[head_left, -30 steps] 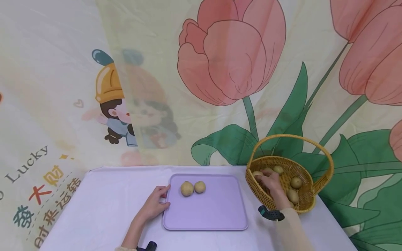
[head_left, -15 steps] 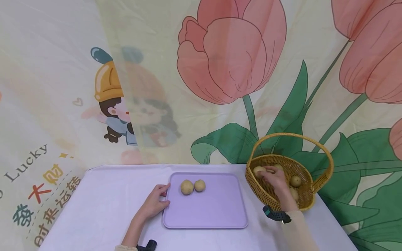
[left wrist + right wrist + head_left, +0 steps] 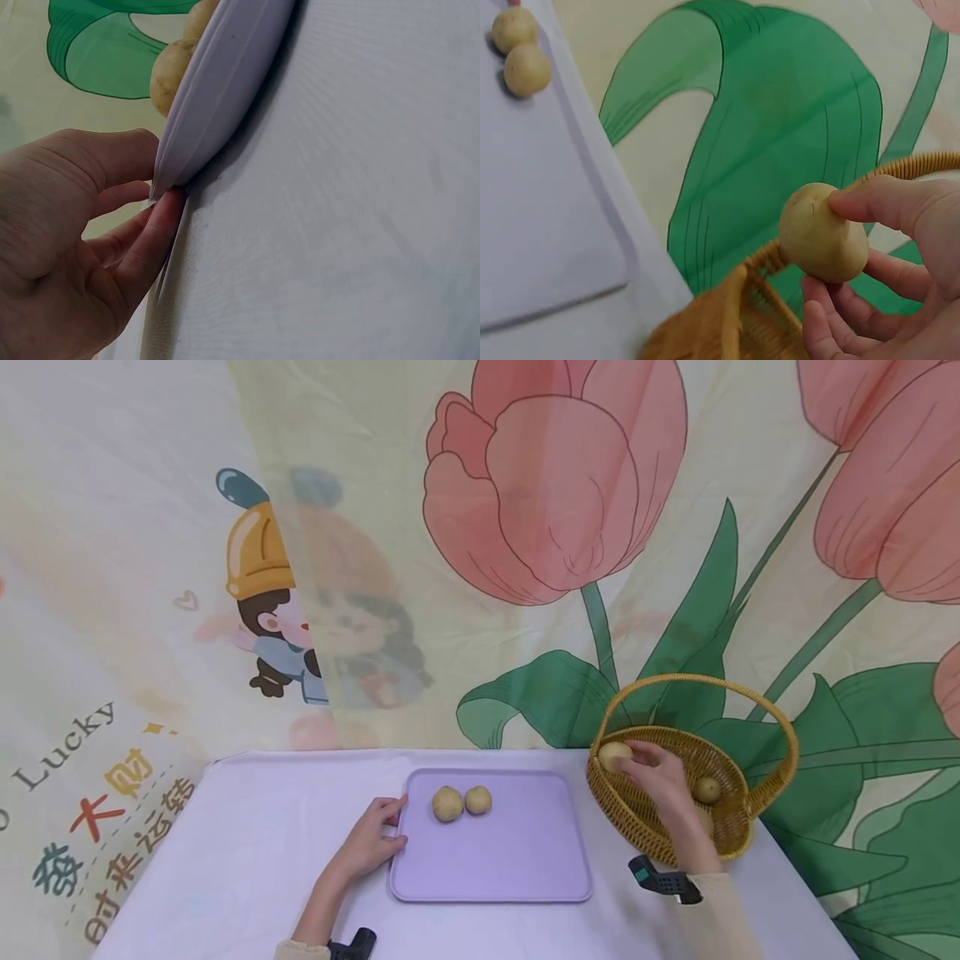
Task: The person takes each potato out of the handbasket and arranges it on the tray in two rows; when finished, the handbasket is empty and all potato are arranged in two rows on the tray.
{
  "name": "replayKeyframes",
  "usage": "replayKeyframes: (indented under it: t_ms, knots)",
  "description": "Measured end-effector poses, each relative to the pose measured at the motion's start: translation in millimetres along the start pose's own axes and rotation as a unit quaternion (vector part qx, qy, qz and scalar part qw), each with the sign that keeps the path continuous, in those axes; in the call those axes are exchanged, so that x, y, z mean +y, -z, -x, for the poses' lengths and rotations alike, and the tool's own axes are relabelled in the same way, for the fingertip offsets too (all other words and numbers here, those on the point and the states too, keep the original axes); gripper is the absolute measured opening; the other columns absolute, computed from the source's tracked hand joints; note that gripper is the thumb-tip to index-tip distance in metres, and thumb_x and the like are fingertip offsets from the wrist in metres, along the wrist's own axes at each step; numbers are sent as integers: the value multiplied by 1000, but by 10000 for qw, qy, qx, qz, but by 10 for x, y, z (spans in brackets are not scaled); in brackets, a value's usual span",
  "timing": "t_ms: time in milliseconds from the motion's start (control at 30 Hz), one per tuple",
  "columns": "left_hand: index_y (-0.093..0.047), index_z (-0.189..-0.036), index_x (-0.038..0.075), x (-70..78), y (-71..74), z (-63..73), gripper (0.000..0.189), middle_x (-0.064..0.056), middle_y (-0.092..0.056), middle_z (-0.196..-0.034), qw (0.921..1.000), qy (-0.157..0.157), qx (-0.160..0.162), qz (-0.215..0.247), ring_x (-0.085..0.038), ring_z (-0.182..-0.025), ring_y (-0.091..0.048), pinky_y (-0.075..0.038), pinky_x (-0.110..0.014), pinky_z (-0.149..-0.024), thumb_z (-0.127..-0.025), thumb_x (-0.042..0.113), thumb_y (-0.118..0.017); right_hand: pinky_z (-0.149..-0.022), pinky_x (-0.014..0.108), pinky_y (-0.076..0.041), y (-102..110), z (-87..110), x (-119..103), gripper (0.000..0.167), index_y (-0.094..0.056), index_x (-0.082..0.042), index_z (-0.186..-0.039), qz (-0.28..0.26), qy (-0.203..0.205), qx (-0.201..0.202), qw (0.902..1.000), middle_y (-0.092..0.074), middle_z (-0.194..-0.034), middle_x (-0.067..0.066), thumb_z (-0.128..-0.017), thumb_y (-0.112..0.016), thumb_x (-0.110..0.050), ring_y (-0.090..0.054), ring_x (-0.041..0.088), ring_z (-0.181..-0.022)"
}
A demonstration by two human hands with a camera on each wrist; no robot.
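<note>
My right hand (image 3: 660, 781) pinches a pale, round potato (image 3: 823, 234) between thumb and fingers, at the left rim of a wicker basket (image 3: 630, 818). In the right wrist view the potato shows above the basket's woven side. My left hand (image 3: 369, 839) holds the left edge of a lilac tray (image 3: 510, 868). The left wrist view shows the thumb at the tray's rim and a fingertip at its underside. Two potatoes, a larger one (image 3: 447, 804) and a smaller one (image 3: 477, 800), sit side by side on the tray's far left part.
Inside the basket another potato (image 3: 707, 790) lies on the right, with one more partly hidden behind my right wrist. The basket's tall handle (image 3: 690, 678) arches over it. A white cloth (image 3: 270, 827) covers the table, and a printed tulip backdrop (image 3: 555, 493) hangs behind.
My right hand has lifted the potato from inside the basket up to its left rim. The left hand keeps its place on the tray.
</note>
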State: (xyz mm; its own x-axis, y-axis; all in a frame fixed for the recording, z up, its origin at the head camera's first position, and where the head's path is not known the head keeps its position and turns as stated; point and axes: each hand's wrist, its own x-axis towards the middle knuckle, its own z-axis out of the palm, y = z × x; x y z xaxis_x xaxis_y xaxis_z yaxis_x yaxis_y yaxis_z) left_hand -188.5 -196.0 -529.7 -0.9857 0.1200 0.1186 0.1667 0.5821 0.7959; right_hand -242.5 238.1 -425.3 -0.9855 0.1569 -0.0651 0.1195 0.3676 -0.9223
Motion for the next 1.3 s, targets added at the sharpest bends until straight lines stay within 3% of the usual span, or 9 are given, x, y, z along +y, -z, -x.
replayKeyframes:
  t_ms: [367,533,700,900,1167,1300]
  knots:
    - [-54,-136,-8,4,3,1,63,-13,-54,-121,10000,74,-29,-29,-22,-100,-58,-52,-31,-82,-76,-6,-74,-79,21,-45,-368,62,-126,48,-58,4,-130,-100,497,-203,9985,-58,-120,17,-88,-72,-15,-49,20,-104]
    - [-54,-135,-8,6,3,2,62,-13,-54,-121,10000,89,-20,-29,-22,-99,-58,-53,-31,-81,-76,-6,-74,-75,22,-46,-597,48,-110,46,-61,5,-126,-218,500,-212,9983,-61,-118,18,-85,-74,-11,-52,22,-103]
    - [-54,-135,-8,-4,-2,-1,62,-13,-54,-121,10000,78,-13,-20,-22,-99,-58,-52,-31,-81,-76,-6,-74,-72,22,-48,-823,5,-48,42,-65,8,-118,-367,633,-236,9970,-66,-110,20,-80,-77,-5,-59,24,-98]
    - [-54,-136,-8,-9,-5,-8,63,-13,-54,-121,10000,80,-56,-8,-23,-100,-58,-53,-31,-80,-77,-5,-74,-74,26,-49,-1071,4,32,43,-66,8,-115,-252,754,-348,9962,-66,-108,23,-76,-79,-3,-61,36,-100]
    - [-53,-136,-7,0,0,-8,63,-13,-53,-121,9999,151,-70,-14,-22,-100,-58,-53,-30,-78,-77,-5,-75,-69,28,-52,-1388,24,194,41,-66,11,-108,-70,1143,-551,9919,-69,-96,22,-70,-80,2,-65,35,-91]
    - [-53,-136,-8,2,-6,-8,63,-14,-53,-122,9999,150,-57,30,-23,-100,-58,-54,-29,-78,-77,-5,-74,-67,27,-53,-1489,39,267,41,-68,8,-108,224,1111,-620,9916,-69,-94,21,-70,-81,-1,-66,34,-90]
